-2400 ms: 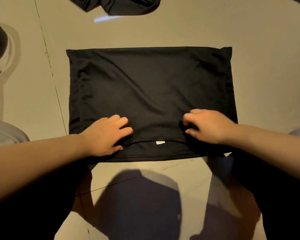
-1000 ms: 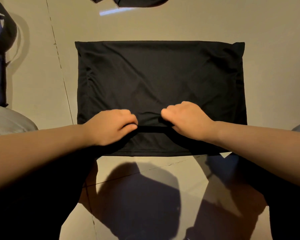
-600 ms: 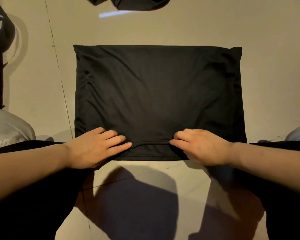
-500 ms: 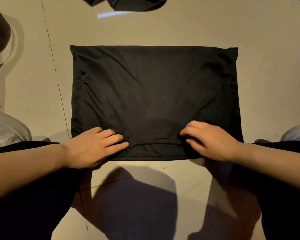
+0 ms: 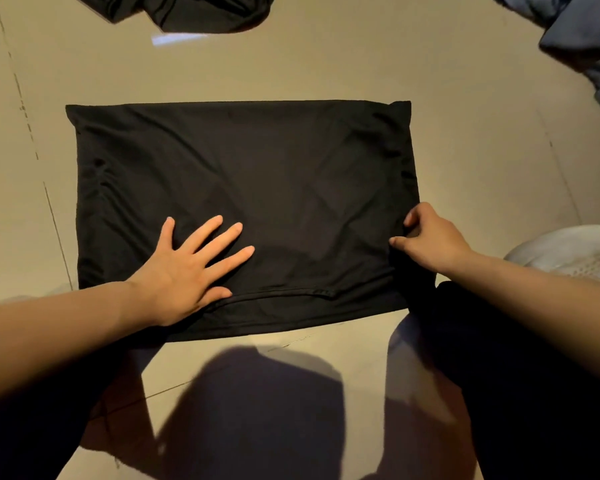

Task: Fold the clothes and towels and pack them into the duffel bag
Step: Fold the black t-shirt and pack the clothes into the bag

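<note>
Beige floor tiles (image 5: 465,140) fill the frame, and the black garment (image 5: 243,188) lies flat on them at centre, already folded into a wide rectangle. At lower left of the garment the left hand (image 5: 191,268) rests palm down with its fingers (image 5: 219,230) straight and spread, pinning the cloth. At the garment's right edge the right hand (image 5: 430,240) pinches the fabric, thumb and fingers curled onto it.

It looks thin, light and limp, a little slick, so it would likely slide or sag if lifted by one point; the edge or corners seem the best places to hold, with the other palm anchoring.

Its long axis runs left to right across the frame, and the collar seam (image 5: 291,291) lies along the lower edge.

More dark clothes (image 5: 187,12) sit at the top edge, and blue cloth (image 5: 575,32) at upper right.
</note>
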Motion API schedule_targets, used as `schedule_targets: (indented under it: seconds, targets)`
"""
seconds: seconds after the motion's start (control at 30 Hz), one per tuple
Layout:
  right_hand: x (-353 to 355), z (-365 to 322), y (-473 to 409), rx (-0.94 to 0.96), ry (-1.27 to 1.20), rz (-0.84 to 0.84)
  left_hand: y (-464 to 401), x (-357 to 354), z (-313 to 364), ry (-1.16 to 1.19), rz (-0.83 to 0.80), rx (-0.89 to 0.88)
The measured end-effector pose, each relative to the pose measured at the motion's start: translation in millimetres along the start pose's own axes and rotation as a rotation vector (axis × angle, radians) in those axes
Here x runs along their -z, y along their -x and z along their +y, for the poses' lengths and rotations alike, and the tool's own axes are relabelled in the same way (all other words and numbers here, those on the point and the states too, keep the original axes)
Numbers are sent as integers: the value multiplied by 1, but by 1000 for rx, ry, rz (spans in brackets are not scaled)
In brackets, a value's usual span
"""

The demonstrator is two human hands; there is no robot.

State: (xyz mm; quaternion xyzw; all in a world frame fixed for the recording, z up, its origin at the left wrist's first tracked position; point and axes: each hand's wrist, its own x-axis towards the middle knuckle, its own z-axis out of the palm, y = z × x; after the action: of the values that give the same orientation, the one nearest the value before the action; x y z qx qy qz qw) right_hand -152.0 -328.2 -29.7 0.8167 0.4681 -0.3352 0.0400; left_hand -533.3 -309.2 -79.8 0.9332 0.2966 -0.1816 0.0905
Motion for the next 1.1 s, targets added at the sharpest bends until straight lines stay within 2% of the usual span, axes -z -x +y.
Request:
schedule_targets:
  seconds: [0.1,0.23,0.43,0.53,0.6,0.7,0.77,0.87,0.97,1.1]
  targets:
    - [1,-1,6,37,-56,19,-1,0,0,-7,28,-3]
    - [-4,4,11,105,-3,-47,-1,0,-1,1,85,-3]
    - [1,7,5,165,257,-166,-4,4,-2,18,122,-17]
    - [11,-8,-7,169,319,-138,-7,23,-14,60,244,25]
    - [21,-25,-18,215,318,-29,-12,40,-35,97,347,168]
    - [27,-62,-27,349,294,55,-18,55,-91,287,389,552]
    - [20,-93,-29,467,278,17,-14,63,-131,472,383,824]
    - [-4,-142,-26,660,327,-99,2,73,-167,727,484,1093]
    - [-32,-196,-16,823,343,-231,20,70,-184,970,501,1241]
    - [-70,-263,7,982,339,-407,35,66,-195,1259,433,1229]
